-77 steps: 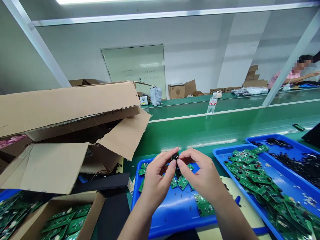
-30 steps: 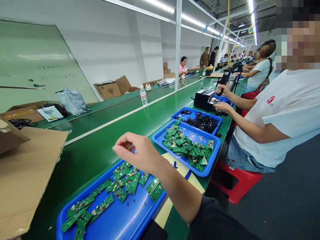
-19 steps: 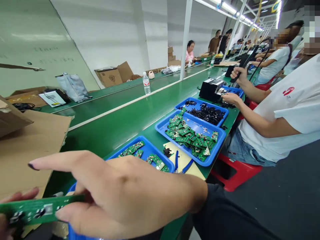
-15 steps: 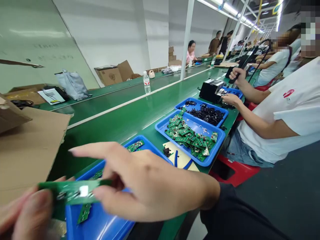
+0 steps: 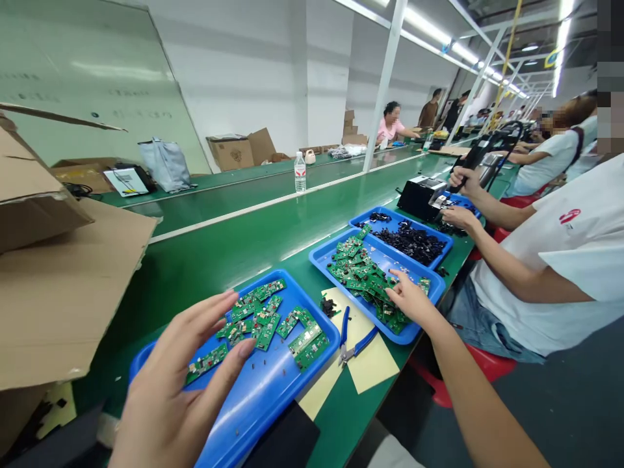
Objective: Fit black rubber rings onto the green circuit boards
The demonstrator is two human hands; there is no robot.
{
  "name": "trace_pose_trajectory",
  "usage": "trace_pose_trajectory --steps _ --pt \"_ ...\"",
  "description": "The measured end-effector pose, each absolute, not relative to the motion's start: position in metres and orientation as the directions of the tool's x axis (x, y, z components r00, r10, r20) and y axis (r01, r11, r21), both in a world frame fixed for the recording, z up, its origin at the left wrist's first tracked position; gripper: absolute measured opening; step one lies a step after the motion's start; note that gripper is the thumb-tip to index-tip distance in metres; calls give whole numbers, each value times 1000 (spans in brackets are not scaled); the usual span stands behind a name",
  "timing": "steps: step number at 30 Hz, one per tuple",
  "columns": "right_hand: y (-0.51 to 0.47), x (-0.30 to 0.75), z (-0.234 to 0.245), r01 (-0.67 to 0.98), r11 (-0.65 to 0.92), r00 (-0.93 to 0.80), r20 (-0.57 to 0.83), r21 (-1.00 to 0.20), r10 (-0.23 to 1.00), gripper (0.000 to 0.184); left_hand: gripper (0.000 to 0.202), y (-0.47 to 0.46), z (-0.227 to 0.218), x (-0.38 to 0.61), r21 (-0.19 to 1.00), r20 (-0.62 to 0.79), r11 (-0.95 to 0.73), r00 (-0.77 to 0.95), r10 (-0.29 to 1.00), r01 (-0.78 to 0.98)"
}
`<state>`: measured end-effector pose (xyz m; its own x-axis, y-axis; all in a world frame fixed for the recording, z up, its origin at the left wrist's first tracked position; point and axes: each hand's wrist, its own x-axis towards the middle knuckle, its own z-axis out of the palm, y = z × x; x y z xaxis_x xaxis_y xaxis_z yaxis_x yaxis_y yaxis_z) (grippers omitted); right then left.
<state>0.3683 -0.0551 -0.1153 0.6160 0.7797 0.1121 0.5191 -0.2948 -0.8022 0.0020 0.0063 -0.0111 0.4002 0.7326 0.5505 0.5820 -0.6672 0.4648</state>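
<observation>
Circuit boards (image 5: pixel 256 325) lie scattered in a near tray (image 5: pixel 273 416) of blue plastic at the front edge of a green worktop (image 5: pixel 219 260), with a fuller heap of boards (image 5: pixel 363 276) in a right tray (image 5: pixel 385 255) just beside it. The left hand (image 5: pixel 170 396) hovers open over the near tray, fingers spread and lightly curved, grasping nothing, one fingertip just above the boards. The right hand (image 5: pixel 412 302) reaches over the heap, index finger extended and fingertips at the boards; whether it has hold of one cannot be told. Between the two trays, blue-handled cutters (image 5: pixel 353 341) rest on a yellow sheet (image 5: pixel 370 367), near a small clump of black parts (image 5: pixel 329 307). Behind the right tray, a third tray (image 5: pixel 402 216) holds more black parts (image 5: pixel 412 242). At the right, a co-worker (image 5: pixel 550 279) in a white T-shirt sits at the worktop's edge, one hand gripping a black tool (image 5: pixel 480 156), the other beside a black machine (image 5: pixel 419 198). Cardboard flaps (image 5: pixel 49 292) overhang the left edge of the worktop.
</observation>
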Motion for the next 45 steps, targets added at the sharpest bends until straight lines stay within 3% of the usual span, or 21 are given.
trace_pose_trajectory --steps 3,6,8,11,13,17,21,29,40,45 --pt "-59 368 -113 558 -366 645 112 -744 756 47 32 7 -10 5 390 547 -757 529 649 524" --pt "-61 346 -98 592 -307 592 144 -746 793 46 23 4 -9 13 407 564 -775 534 630 483" --pt "-61 320 -85 579 -106 427 191 -808 884 45 17 0 -8 18 453 577 -762 500 646 463" --pt "-58 273 -66 298 349 -14 362 -888 932 40 12 -8 -6 23 542 593 -732 429 682 414" --pt "-54 245 -55 181 455 -189 423 -872 886 45 13 -13 -4 25 593 585 -710 403 704 379" --pt "-43 210 -44 207 573 -342 490 -793 802 52 11 -18 1 22 662 588 -664 309 748 347" --pt "-34 196 -47 340 647 -343 551 -682 761 50 10 -18 5 15 705 583 -620 216 783 344" --pt "-21 186 -59 474 729 -313 679 -494 664 52 10 -11 2 9 736 422 -476 222 879 481" --pt "-15 182 -74 633 637 -196 706 -439 681 38 19 3 -2 12 590 276 -423 321 906 687" --pt "-17 184 -81 688 579 -195 657 -438 729 40 23 10 -4 16 546 238 -416 342 909 728"
